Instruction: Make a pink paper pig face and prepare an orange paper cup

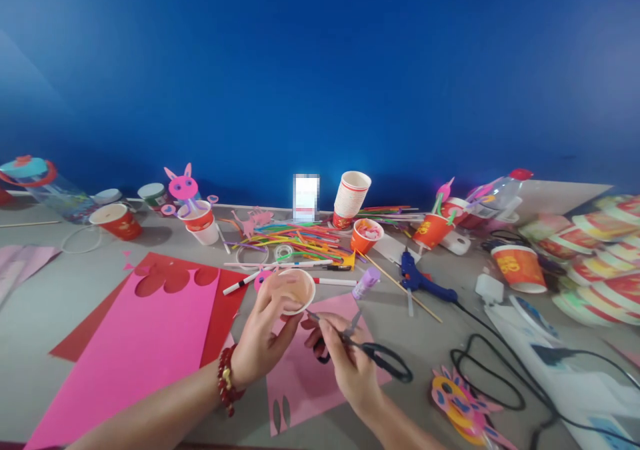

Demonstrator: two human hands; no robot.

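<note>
A white paper cup [306,293] is gripped in my left hand [263,333], its mouth tilted up toward me and my fingers wrapped over the near rim. Black-handled scissors [389,362] lie in my right hand [353,367], fingers closed around them. Their blades are spread apart, and one tip is close to the cup's rim; whether it touches I cannot tell. Under both hands lies a light pink sheet [295,397] with two narrow slots cut near its corner. Just behind the cup is a small pink face shape [262,278], partly hidden.
Bright pink [145,343] and red sheets [165,263] lie at left. Coloured pipe cleaners [290,238], a stack of paper cups [351,197] and a pink rabbit figure in a cup [183,189] stand behind. At right are a blue glue gun [420,280], its black cord and a purple glue stick [367,282].
</note>
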